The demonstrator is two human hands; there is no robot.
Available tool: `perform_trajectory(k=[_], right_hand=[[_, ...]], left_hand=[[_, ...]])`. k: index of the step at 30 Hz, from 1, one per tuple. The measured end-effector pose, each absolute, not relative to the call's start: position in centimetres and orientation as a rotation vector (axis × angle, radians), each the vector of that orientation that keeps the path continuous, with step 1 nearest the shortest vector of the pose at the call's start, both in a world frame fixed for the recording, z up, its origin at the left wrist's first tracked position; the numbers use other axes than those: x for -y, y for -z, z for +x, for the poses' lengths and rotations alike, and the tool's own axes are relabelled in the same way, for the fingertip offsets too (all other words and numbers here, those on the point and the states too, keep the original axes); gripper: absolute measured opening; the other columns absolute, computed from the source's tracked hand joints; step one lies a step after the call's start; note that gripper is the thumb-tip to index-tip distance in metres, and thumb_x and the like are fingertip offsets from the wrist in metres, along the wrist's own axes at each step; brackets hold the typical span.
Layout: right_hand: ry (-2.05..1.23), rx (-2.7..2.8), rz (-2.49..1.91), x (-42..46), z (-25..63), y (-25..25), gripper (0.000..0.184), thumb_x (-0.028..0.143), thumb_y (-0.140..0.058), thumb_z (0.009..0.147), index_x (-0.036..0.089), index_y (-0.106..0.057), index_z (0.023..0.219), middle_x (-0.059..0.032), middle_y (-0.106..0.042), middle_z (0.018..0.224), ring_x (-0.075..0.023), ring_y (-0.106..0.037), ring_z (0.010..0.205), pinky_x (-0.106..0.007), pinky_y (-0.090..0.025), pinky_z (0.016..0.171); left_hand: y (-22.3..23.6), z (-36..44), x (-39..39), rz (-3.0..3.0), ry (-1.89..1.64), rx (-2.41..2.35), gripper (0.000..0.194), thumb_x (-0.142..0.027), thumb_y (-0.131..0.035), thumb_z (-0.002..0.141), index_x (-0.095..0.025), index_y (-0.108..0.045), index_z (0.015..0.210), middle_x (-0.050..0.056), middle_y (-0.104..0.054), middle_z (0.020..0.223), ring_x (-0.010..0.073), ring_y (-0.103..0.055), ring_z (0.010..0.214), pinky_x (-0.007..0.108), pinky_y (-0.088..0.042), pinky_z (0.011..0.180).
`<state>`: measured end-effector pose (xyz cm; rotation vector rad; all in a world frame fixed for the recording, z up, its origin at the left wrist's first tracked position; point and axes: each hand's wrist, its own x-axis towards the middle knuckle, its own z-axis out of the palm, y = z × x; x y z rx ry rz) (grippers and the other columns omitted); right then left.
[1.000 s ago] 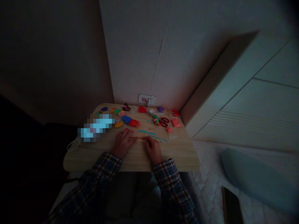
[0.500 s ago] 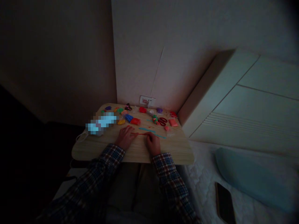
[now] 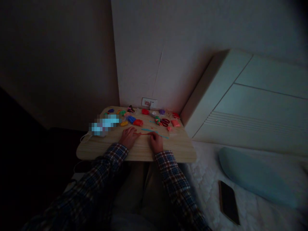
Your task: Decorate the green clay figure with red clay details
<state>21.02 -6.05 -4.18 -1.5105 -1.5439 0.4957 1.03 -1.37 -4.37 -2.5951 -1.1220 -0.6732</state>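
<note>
Near the centre of the frame, a thin red strip [image 3: 145, 133] runs between the two hands, which are apart on the tabletop [image 3: 175, 150]. The left hand [image 3: 129, 137] lies palm down with its fingers at the strip's left end; the right hand [image 3: 156, 142] is curled at its right end, though whether its fingers are closed on it cannot be told. Just beyond the strip lies a blue strip [image 3: 149, 130]. Scissors with red handles [image 3: 165, 122] lie farther back, to the right, with a pink packet [image 3: 175, 123] beside them. A blue packet [image 3: 131, 120] and a red packet [image 3: 138, 122] touch above the left hand, near a yellow piece [image 3: 124, 123]. A dark phone [image 3: 228, 202] rests on the bed [image 3: 204, 170] at lower right.
</note>
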Motion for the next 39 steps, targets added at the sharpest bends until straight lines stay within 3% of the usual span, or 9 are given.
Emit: perform_trajectory(k=[10, 15, 31, 34, 36, 39], right_hand=[[-0.551, 1.526, -1.524, 6.4, 20.6, 3.7, 0.031, 0.034, -0.06, 0.096, 0.018, -0.06, 0.122, -0.0088, -0.062, 0.124, -0.0223, -0.064, 0.102, -0.043, -0.056, 0.086], [-0.549, 1.487, -1.581, 6.7, 20.5, 3.4, 0.032, 0.034, -0.061, 0.096, 0.017, -0.059, 0.122, -0.0087, -0.062, 0.122, -0.0224, -0.065, 0.102, -0.043, -0.056, 0.085], [-0.399, 1.382, -1.838, 8.7, 20.4, 2.1, 0.027, 0.034, -0.061, 0.096, 0.016, -0.062, 0.116, -0.0067, -0.066, 0.112, -0.0194, -0.067, 0.092, -0.039, -0.058, 0.08], [-0.358, 1.454, -1.82, 9.3, 20.3, 1.5, 0.018, 0.024, -0.057, 0.097, 0.015, -0.064, 0.111, -0.0042, -0.069, 0.098, -0.0183, -0.067, 0.085, -0.04, -0.056, 0.081], [-0.327, 1.505, -1.801, 9.7, 20.5, 1.1, 0.026, 0.01, -0.048, 0.094, 0.015, -0.067, 0.111, -0.0077, -0.073, 0.096, -0.0215, -0.067, 0.089, -0.042, -0.052, 0.087], [-0.286, 1.569, -1.799, 10.3, 21.0, 0.7, 0.037, 0.008, -0.043, 0.089, 0.013, -0.067, 0.117, -0.0133, -0.072, 0.106, -0.0272, -0.065, 0.096, -0.046, -0.048, 0.087]], left_hand=[[4.0, 0.5, 1.5, -2.657, 0.693, 1.13, 0.033, -0.033, -0.061, 0.094, -0.018, -0.059, 0.124, 0.01, -0.059, 0.13, 0.0265, -0.06, 0.113, 0.05, -0.052, 0.095], [3.6, 0.3, 1.9, -2.709, 0.674, 1.164, 0.036, -0.012, -0.057, 0.089, -0.024, -0.067, 0.122, 0.014, -0.06, 0.127, 0.0353, -0.048, 0.127, 0.057, -0.044, 0.099], [2.4, 0.6, 3.3, -2.73, 0.699, 1.168, 0.04, -0.009, -0.049, 0.09, -0.023, -0.069, 0.121, 0.016, -0.063, 0.123, 0.0341, -0.049, 0.124, 0.056, -0.048, 0.096], [2.3, 0.4, 3.6, -2.724, 0.709, 1.154, 0.038, -0.009, -0.05, 0.09, -0.022, -0.069, 0.121, 0.015, -0.062, 0.124, 0.0335, -0.049, 0.125, 0.055, -0.049, 0.097], [2.1, 0.2, 3.9, -2.728, 0.714, 1.146, 0.038, -0.008, -0.05, 0.09, -0.02, -0.068, 0.122, 0.015, -0.061, 0.125, 0.0331, -0.048, 0.125, 0.054, -0.049, 0.099], [1.6, 0.1, 4.4, -2.752, 0.712, 1.14, 0.036, -0.009, -0.049, 0.092, -0.018, -0.066, 0.122, 0.015, -0.06, 0.125, 0.0328, -0.048, 0.124, 0.053, -0.05, 0.098]])
